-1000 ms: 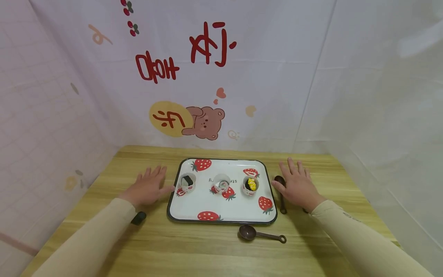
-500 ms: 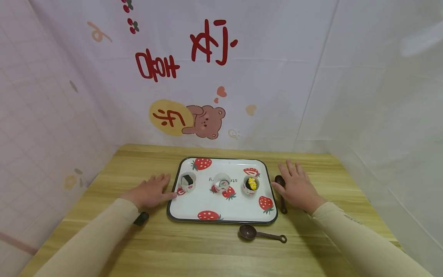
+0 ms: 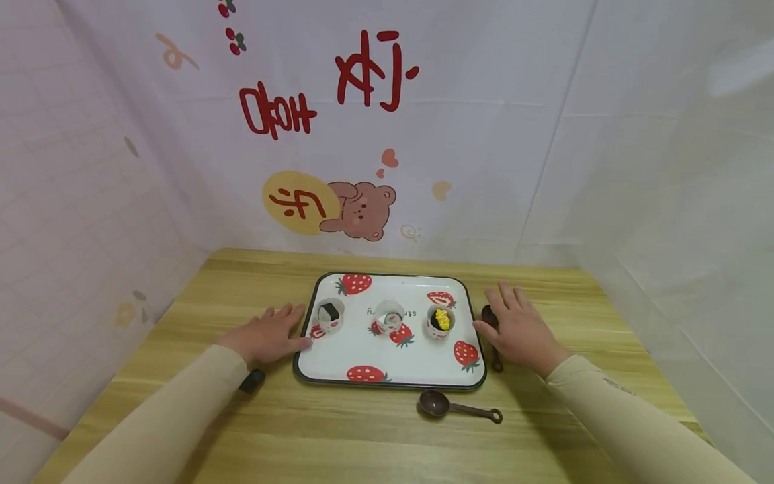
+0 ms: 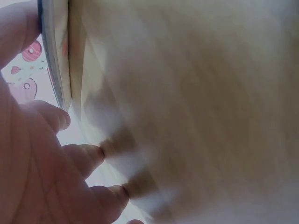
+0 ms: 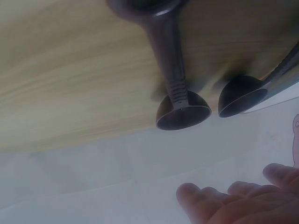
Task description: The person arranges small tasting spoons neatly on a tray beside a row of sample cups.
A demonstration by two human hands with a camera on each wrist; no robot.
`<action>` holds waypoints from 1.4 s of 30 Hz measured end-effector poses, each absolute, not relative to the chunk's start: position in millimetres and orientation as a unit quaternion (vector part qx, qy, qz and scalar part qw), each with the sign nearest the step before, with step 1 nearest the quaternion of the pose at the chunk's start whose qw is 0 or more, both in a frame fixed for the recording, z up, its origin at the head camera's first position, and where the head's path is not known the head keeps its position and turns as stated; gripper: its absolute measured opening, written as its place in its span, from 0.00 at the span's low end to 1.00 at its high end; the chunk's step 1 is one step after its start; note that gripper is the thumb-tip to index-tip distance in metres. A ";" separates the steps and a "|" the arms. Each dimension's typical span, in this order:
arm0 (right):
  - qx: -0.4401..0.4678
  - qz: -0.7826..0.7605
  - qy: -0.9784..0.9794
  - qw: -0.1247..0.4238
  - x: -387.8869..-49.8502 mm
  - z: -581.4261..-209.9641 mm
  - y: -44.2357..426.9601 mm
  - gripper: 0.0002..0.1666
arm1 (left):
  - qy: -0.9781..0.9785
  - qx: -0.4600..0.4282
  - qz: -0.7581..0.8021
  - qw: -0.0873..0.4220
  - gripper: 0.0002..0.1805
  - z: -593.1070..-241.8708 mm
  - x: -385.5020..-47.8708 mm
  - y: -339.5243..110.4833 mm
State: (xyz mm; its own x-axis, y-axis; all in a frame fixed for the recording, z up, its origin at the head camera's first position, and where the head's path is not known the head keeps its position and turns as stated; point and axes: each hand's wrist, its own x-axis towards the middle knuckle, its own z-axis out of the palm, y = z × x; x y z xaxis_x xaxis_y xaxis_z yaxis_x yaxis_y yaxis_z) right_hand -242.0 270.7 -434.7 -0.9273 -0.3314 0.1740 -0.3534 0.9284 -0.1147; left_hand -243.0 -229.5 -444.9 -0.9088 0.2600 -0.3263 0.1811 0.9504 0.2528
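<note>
A white strawberry-print tray (image 3: 363, 359) with a dark rim lies on the wooden table. My left hand (image 3: 266, 336) is at its left side, fingers spread, thumb touching or just over the rim. Near the right side my right hand (image 3: 523, 331) is spread flat, partly covering a dark brown measuring spoon (image 3: 497, 359). In the right wrist view two measuring spoons (image 5: 183, 116) show, with the fingers apart from them. Three small cups stand on the tray: the left cup (image 3: 329, 325) has a black-and-white piece, the middle cup (image 3: 389, 326) something pale, the right cup (image 3: 439, 333) a dark piece topped yellow.
Another brown measuring spoon (image 3: 435, 403) lies in front of the tray, its handle pointing right. A dark object (image 3: 252, 381) is partly hidden by my left sleeve. White printed cloth (image 3: 484, 134) hangs behind the table and along both sides.
My left hand has moved slightly right and nearer, bringing its thumb to the tray's left rim. The right hand shifts hardly at all. Cups, tray and spoons stay in place.
</note>
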 end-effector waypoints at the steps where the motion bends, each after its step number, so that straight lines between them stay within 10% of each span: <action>1: 0.177 0.073 -0.979 0.074 -242.0 -434.9 270.5 0.44 | 0.971 0.113 0.108 0.182 0.56 -444.8 -243.0 -228.8; 22: 0.204 0.077 -0.975 0.051 -232.8 -433.7 264.3 0.44 | 0.972 0.097 0.099 0.188 0.56 -445.2 -241.5 -223.9; 42: 0.331 0.162 -0.930 -0.001 -205.4 -413.1 265.7 0.07 | 0.973 0.098 0.087 0.189 0.56 -447.5 -240.5 -220.5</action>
